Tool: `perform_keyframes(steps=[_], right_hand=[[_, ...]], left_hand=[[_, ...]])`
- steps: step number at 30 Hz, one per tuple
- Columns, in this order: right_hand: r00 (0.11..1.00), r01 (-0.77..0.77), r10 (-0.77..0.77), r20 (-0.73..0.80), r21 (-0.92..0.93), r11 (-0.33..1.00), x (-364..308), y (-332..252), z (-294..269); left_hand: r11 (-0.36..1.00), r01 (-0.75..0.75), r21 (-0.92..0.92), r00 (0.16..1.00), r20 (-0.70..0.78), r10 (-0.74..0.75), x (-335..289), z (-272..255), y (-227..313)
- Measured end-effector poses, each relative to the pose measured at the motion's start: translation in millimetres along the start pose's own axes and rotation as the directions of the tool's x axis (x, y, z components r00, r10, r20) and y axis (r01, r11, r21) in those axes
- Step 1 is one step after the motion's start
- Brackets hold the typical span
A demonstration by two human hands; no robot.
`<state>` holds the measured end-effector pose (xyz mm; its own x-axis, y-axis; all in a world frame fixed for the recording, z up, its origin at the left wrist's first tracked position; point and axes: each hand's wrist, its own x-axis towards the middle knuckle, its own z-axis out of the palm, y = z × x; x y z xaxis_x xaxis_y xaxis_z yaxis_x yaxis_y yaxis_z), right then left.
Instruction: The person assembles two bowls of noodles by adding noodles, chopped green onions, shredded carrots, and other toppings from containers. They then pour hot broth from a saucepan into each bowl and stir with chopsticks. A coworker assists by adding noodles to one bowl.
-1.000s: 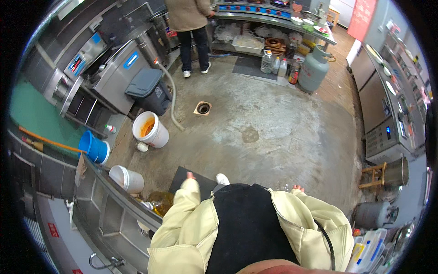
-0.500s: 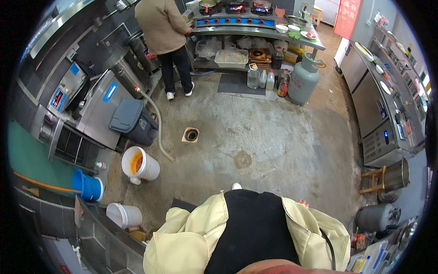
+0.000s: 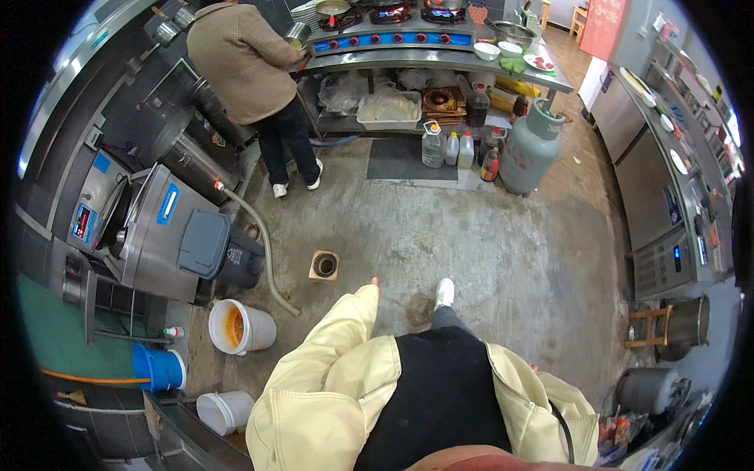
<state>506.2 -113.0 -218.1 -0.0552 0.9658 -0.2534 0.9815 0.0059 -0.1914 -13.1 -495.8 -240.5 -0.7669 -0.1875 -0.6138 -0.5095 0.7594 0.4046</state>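
Note:
My left arm, in a pale yellow jacket sleeve [image 3: 345, 322], swings forward over the floor. Only a bit of my left hand [image 3: 375, 281] pokes out past the cuff; its fingers are mostly hidden. It is nearest in the picture to the square floor drain [image 3: 324, 265], with no contact. Beside my right hip a tiny part of my right hand [image 3: 534, 367] shows at the jacket's edge, the rest covered by the jacket. No held thing is visible at either hand. My white shoe [image 3: 445, 292] is stepping forward.
A co-worker [image 3: 243, 63] stands at the far left by the gas stove [image 3: 393, 41]. A gas cylinder [image 3: 531, 153] and bottles [image 3: 433, 145] stand before the stove counter. Left are a hose [image 3: 263, 228], grey bin [image 3: 216, 247] and white bucket [image 3: 255, 328]; right, a steel counter [image 3: 652, 180].
I have stepped forward, and the stove and counters look nearer. My left arm has swung forward, bringing the hand into view. The co-worker appears farther left, hands near a metal pot.

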Motion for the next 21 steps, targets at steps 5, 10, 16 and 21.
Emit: perform_keyframes(steps=[5, 10, 16, 21], right_hand=[[0.998, 0.038, -0.037, 0.043, -0.034, 0.999, 81, -135, -17], [0.964, 0.24, -0.236, 0.124, -0.014, 0.971, 156, -351, -52], [0.815, 0.546, -0.553, 0.173, 0.091, 0.833, 182, -596, -66], [0.807, 0.564, -0.572, 0.15, 0.093, 0.82, 197, -679, -37]], left_hand=[[0.957, -0.083, -0.277, 0.912, 0.366, 0.185, -15, -38, 68], [0.763, 0.411, -0.499, 0.841, 0.531, -0.105, -13, -85, 91], [0.773, 0.475, -0.421, 0.84, 0.478, -0.256, 22, -111, 97], [0.79, 0.493, -0.365, 0.842, 0.43, -0.326, 87, -132, 141]])
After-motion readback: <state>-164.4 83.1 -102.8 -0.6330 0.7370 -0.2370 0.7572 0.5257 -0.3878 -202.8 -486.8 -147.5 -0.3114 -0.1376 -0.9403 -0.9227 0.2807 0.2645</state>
